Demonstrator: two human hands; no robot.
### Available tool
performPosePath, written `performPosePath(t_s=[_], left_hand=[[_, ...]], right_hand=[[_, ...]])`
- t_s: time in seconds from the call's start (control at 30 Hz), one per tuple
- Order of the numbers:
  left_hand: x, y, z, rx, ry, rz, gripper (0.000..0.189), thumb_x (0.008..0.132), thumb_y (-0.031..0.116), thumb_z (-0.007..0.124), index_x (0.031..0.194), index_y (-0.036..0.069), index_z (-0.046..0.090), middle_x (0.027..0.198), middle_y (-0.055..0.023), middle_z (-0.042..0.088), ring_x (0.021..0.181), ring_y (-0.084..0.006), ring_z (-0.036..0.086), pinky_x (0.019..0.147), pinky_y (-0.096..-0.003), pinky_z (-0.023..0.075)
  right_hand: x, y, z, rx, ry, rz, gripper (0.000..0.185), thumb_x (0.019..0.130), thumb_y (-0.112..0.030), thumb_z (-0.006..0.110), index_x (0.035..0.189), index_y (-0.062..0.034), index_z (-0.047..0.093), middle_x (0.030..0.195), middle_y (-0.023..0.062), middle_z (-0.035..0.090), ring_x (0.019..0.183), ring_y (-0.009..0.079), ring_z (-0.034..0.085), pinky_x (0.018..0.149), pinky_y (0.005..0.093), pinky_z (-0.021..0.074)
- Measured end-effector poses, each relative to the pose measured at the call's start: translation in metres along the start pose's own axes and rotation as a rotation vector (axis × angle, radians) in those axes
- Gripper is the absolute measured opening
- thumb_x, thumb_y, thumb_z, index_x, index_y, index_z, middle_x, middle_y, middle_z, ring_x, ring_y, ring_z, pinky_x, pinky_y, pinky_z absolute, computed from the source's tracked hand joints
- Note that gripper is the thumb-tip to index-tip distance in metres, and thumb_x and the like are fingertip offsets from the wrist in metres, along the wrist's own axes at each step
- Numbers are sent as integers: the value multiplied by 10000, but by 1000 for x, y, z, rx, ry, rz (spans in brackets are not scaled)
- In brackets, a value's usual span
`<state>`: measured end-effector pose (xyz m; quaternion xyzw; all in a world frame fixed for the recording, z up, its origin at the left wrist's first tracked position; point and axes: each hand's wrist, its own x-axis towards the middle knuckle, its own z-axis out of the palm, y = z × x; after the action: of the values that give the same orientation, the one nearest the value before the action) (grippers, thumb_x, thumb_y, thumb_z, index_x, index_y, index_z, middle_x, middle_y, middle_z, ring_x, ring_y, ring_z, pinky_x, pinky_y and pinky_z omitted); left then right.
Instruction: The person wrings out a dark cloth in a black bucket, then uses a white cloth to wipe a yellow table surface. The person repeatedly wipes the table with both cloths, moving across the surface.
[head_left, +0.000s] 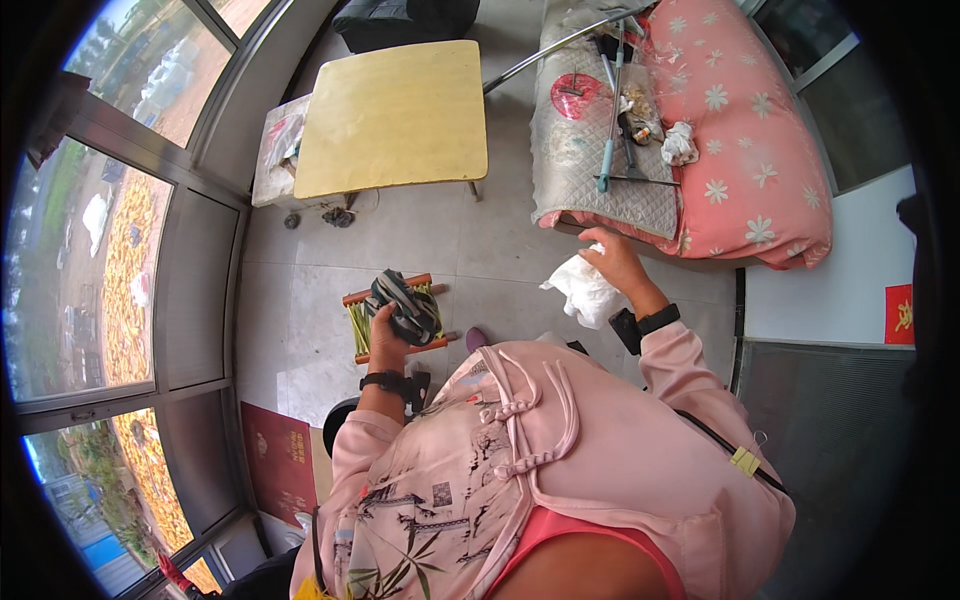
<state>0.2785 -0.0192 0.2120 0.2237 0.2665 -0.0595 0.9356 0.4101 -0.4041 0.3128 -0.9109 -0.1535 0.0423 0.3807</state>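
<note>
A folded bundle of dark grey-and-light striped cloth (407, 304) is gripped in my left hand (384, 330). Below it stands a small folding stool (360, 330) with orange-brown rods and yellow-green cords, partly hidden by the cloth and hand. My right hand (621, 264) holds a crumpled white plastic bag (585, 292) by its upper side; what the bag contains cannot be seen. Each wrist wears a black band, with a small dark device (625, 330) at the right one. The bag hangs over the grey tiled floor, just short of the sofa.
A yellow-topped table (397, 112) stands ahead beside a white box (270, 154). On the pink floral sofa (739, 150) lie a squeegee (634, 176), poles and another white crumpled bag (679, 144). Glazed doors (90, 277) line the left, with a red mat (279, 461) near them.
</note>
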Motion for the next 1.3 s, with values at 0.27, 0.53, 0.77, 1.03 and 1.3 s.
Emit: performPosePath(t_s=[0.27,0.53,0.77,1.03,1.3], left_hand=[[112,16,15,-65,297,94,325,802,86,588,1118,19,548,1077,-119,623,977,-292,603,891,-445,485],[233,92,124,152,302,419,719,828,308,661,1390,140,244,1355,-83,407,1187,-290,435,957,-546,355],[194,25,151,846,99,168,661,788,183,696,1352,47,381,1173,-147,538,1004,-178,535,844,-308,435],[-80,143,31,-165,1013,941,224,893,186,495,1073,61,446,758,-127,599,565,-218,582,506,-331,470],[-107,156,68,322,773,858,295,837,112,607,1122,64,545,870,-67,655,734,-136,608,706,-261,497]], right_hand=[[60,40,8,-20,-61,135,264,748,-153,674,989,-49,640,953,127,663,888,293,624,772,356,474],[209,68,-2,50,-289,-45,283,766,-223,659,1003,-73,631,880,185,653,832,351,626,724,386,485],[325,44,53,-54,-485,-249,257,763,-256,666,954,-84,649,850,173,659,800,351,634,693,404,502],[338,-62,137,170,-782,-553,256,788,-272,648,939,-65,654,803,168,655,694,319,630,641,376,494],[308,-149,194,120,-921,-497,358,809,-362,617,959,-38,636,846,142,657,787,247,629,694,347,478]])
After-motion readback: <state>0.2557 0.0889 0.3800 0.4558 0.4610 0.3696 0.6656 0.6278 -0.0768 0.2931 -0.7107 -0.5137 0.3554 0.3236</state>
